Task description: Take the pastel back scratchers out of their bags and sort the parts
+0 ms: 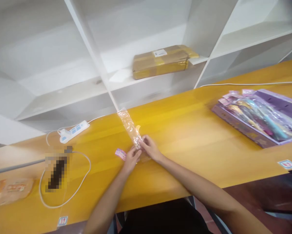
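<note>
A long, narrow clear plastic sleeve (pixel 127 123) slants over the wooden table, its lower end between my two hands. My right hand (pixel 150 149) is closed, its thumb and fingertips pinching the sleeve near that end. Close beside it, my left hand (pixel 131 159) has its fingers curled at the sleeve's bottom edge; what exactly they grip is partly hidden. A small pink and purple printed card (pixel 120 154) shows just left of my left hand. Beside the sleeve, above my right hand, is a small yellow piece (pixel 137 128), too blurred to name.
At the right, a purple box (pixel 245 126) holds several colourful items in clear wrapping. A white power strip (pixel 74 131), cables and a pixelated dark object (pixel 57 174) are at the left, with an orange-printed package (pixel 16 190). A taped carton (pixel 160 61) sits on the white shelf.
</note>
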`<state>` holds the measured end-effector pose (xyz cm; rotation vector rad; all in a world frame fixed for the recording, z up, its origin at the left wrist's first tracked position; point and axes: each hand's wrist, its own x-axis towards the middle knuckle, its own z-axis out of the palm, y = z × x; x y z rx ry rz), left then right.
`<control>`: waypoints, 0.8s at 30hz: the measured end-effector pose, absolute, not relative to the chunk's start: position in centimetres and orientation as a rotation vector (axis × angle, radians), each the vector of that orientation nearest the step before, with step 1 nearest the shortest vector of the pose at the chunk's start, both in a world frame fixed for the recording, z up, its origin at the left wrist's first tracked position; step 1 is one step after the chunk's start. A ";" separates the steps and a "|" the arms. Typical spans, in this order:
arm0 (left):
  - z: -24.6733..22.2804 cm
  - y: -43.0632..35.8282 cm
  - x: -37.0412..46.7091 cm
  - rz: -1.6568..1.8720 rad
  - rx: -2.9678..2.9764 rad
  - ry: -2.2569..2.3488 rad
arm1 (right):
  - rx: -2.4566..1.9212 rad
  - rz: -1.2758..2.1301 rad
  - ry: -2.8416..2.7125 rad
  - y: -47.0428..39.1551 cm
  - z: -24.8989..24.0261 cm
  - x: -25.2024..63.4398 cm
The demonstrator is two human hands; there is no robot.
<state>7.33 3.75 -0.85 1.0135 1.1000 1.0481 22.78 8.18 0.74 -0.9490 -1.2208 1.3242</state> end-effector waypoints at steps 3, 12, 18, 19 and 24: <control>-1.1 3.5 6.9 1.093 1.046 1.169 | -0.899 1.396 -1.172 8.2 -0.4 23.1; -0.3 3.9 6.2 0.992 1.388 1.263 | -0.814 1.661 -1.314 8.9 -0.8 23.4; 0.4 3.5 6.6 0.858 1.678 1.205 | -0.820 1.652 -1.276 8.7 -1.3 22.9; 0.5 3.5 6.6 0.835 1.685 1.197 | -0.840 1.640 -1.272 8.7 -1.3 22.9; 0.5 3.9 6.1 0.962 1.544 1.158 | -0.905 1.544 -1.041 8.8 -1.1 23.1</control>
